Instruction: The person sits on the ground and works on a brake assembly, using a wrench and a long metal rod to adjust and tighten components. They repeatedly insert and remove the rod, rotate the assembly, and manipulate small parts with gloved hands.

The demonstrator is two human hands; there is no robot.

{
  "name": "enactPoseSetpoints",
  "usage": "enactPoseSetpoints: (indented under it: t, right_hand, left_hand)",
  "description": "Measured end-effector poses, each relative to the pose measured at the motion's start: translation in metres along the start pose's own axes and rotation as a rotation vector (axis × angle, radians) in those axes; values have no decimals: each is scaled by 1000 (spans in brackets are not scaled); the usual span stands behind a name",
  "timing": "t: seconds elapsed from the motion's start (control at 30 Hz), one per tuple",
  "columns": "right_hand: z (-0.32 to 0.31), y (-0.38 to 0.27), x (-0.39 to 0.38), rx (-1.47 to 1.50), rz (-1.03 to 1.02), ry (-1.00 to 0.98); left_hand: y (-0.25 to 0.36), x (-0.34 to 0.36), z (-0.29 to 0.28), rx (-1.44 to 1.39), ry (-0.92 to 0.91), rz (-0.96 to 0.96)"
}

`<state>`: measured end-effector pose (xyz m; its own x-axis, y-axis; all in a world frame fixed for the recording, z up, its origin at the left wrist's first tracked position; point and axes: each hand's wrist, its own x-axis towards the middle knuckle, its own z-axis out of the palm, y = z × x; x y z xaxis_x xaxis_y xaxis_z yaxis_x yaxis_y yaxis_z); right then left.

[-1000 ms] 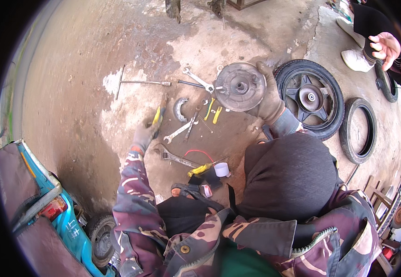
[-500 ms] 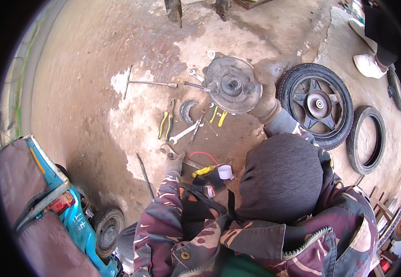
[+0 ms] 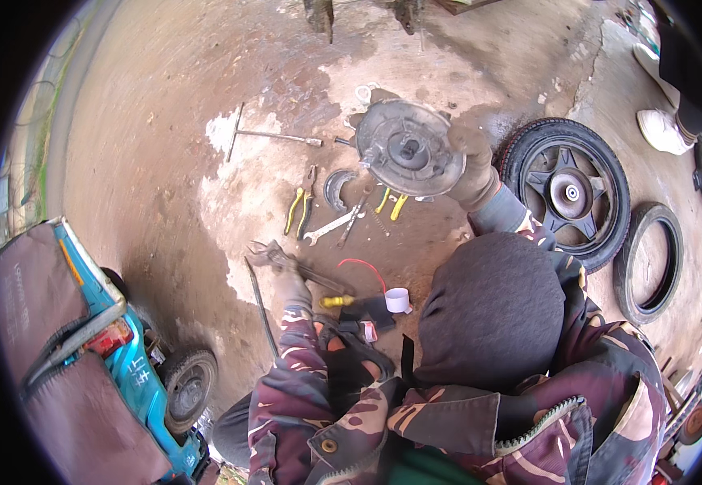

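Note:
My gloved right hand [image 3: 477, 162] grips a round grey metal hub plate [image 3: 399, 145] by its right edge. My gloved left hand [image 3: 288, 280] is closed on a large steel wrench [image 3: 328, 282] low over the floor, beside a long metal bar [image 3: 258, 297]. Nearby lie yellow-handled pliers [image 3: 299, 206], a crescent-shaped brake shoe [image 3: 334, 191], an open-end wrench [image 3: 327, 227], more yellow-handled tools [image 3: 397, 207], a T-handle socket wrench [image 3: 275, 137], a yellow-handled screwdriver [image 3: 335, 301] and a white cup [image 3: 397, 300].
A wheel with tire [image 3: 529, 186] and a loose tire [image 3: 627, 267] lie to the right. Another person's white shoe [image 3: 659, 129] is behind them. A turquoise scooter [image 3: 134, 364] with a brown seat stands at the lower left. The dark cloth-covered shape [image 3: 488, 315] fills the lower middle.
My left hand has left the pliers on the floor, moved down and taken hold of the large wrench, shifting it slightly left. The view has shifted somewhat.

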<state>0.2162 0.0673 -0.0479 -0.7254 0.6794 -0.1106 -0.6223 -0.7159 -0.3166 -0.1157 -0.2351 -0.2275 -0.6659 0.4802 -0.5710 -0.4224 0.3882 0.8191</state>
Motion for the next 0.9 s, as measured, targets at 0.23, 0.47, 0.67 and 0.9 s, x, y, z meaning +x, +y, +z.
enactPoseSetpoints:
  t: [0.23, 0.47, 0.67, 0.9]
  right_hand:
    - [36, -10, 20, 246, 174, 23]
    - [48, -5, 4, 154, 200, 141]
    - [48, -5, -13, 192, 223, 149]
    - [48, 5, -16, 243, 227, 91]
  left_hand:
    - [202, -50, 65, 196, -591, 215]
    - [257, -100, 122, 481, -967, -124]
    - [256, -113, 131, 749, -938, -138]
    - [253, -105, 119, 735, -1012, -85]
